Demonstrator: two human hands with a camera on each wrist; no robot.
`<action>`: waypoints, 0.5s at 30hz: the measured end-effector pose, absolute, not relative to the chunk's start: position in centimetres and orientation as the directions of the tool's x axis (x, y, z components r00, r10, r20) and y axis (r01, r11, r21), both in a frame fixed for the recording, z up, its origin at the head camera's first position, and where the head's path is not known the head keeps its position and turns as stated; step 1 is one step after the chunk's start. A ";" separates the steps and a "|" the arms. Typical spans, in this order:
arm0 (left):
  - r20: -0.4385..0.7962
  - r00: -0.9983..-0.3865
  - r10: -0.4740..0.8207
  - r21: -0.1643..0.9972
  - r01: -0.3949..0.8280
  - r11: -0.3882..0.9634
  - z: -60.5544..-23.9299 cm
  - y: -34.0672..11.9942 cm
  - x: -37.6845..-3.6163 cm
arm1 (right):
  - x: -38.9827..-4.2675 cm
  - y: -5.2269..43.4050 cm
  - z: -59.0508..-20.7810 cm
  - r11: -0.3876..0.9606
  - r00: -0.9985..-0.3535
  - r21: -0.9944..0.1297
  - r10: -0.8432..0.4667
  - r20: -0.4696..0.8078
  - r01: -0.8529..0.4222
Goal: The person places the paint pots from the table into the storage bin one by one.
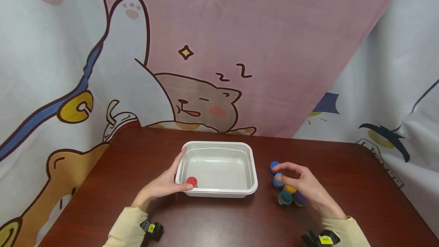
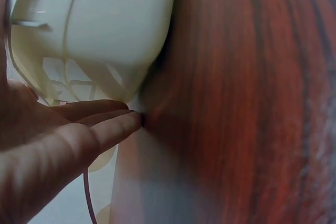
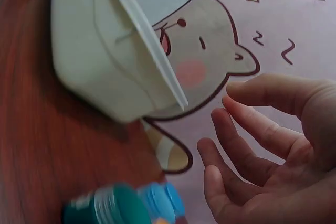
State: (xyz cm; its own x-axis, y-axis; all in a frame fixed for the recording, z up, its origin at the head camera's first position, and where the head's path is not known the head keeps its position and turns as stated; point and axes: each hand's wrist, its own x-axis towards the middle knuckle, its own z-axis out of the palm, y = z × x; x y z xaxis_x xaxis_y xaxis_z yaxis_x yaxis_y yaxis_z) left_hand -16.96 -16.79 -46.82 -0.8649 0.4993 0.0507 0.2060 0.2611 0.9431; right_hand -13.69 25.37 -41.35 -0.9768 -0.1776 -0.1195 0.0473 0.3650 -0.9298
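Head view: a white plastic tray [image 1: 253,170] sits mid-worktop [image 1: 212,220], and one red bottle cap [image 1: 191,181] lies inside it at the near left corner. The left hand [image 1: 164,184] rests against the tray's left wall, fingers straight and relaxed along the rim, holding nothing. From the left wrist view those fingertips [image 2: 123,121] just touch the tray's lower edge where it meets the wood.

To the right of the tray, a small cluster of caps lies close together: a dark blue cap [image 1: 274,166], a light blue cap [image 1: 277,180], a yellow cap [image 1: 290,189], a teal cap [image 1: 285,198] and a purple cap [image 1: 300,199]. The right hand [image 1: 302,186] hovers over this cluster with fingers loosely spread. In the right wrist view the palm is empty and unclenched, with the teal and light blue caps just below it (slightly blurred).

The work in hand looks like picking a cap from the cluster and carrying it to the tray. To do it well, I would pinch a single cap at the edge of the group, the light blue one nearest the fingertips being a fair choice, and lift it straight up so its neighbours are not scattered. The left hand should steady the tray without pushing it, since the tray looks light and could slide on the smooth wood.
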 end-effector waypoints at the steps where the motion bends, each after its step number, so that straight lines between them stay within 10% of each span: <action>1: 0.051 -0.866 0.498 0.942 0.208 0.264 -46.8 -16.8 -17.0 | -13.7 25.7 -41.4 0.369 -0.977 -0.928 -0.174 -0.121 0.049; 15: 0.062 -0.859 0.508 0.941 0.220 0.257 -46.9 -17.0 -17.1 | -13.1 30.7 -42.3 0.449 -0.993 -0.892 -0.073 -0.088 0.046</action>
State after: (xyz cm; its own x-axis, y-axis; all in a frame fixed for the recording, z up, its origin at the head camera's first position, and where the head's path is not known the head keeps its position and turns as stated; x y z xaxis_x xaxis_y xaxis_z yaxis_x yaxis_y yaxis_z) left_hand -17.15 -16.95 -46.93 -0.8589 0.5084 0.0618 0.2197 0.2568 0.9412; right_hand -13.05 30.69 -42.27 -0.9934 -0.0730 -0.0884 0.0464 0.4487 -0.8925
